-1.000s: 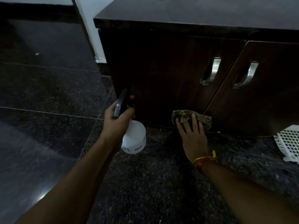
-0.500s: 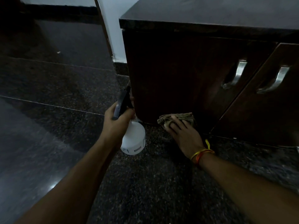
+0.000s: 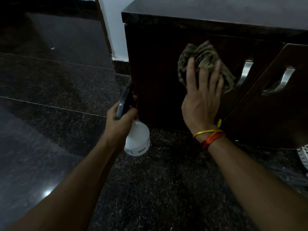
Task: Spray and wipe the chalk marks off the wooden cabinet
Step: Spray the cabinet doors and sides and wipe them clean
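The dark speckled floor (image 3: 158, 189) carries the wooden cabinet (image 3: 158, 90) and a white basket (image 3: 302, 157).

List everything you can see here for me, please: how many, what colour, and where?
cabinet: one, dark brown wood, upper right, standing on the floor
door handles: two, silver metal, on the cabinet doors at right
cloth: one, olive-grey, crumpled against the cabinet front
spray bottle: one, white body with black trigger head, by the cabinet's lower left corner
basket: one, white lattice, only its edge shows at the right border
floor: dark speckled polished stone
wall: white strip left of the cabinet
wrist threads: yellow and orange, right wrist
left hand: grips the spray bottle
right hand: presses the cloth on the cabinet
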`<state>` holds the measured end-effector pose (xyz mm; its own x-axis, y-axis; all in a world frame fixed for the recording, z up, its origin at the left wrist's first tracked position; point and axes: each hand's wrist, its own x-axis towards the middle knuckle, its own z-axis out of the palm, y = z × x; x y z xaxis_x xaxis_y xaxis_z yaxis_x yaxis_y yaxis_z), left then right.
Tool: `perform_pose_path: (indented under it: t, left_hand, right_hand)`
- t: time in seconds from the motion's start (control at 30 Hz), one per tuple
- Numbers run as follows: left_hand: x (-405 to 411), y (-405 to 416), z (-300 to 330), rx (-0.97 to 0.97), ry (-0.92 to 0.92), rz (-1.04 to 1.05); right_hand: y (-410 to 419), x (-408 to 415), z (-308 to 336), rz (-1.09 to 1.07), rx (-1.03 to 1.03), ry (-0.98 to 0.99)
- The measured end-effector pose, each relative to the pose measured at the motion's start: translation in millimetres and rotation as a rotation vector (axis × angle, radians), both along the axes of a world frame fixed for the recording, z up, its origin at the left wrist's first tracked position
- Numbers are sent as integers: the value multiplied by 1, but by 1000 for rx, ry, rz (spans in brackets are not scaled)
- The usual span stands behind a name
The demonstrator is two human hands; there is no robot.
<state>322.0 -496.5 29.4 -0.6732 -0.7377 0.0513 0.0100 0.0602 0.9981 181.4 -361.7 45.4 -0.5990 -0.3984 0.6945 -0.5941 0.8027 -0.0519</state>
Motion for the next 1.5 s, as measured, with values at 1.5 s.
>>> perform_pose_path:
  t: [1.5]
  left_hand:
    - [17, -19, 11, -34, -23, 37]
  right_hand:
    - [-74, 24, -163, 605, 486, -515]
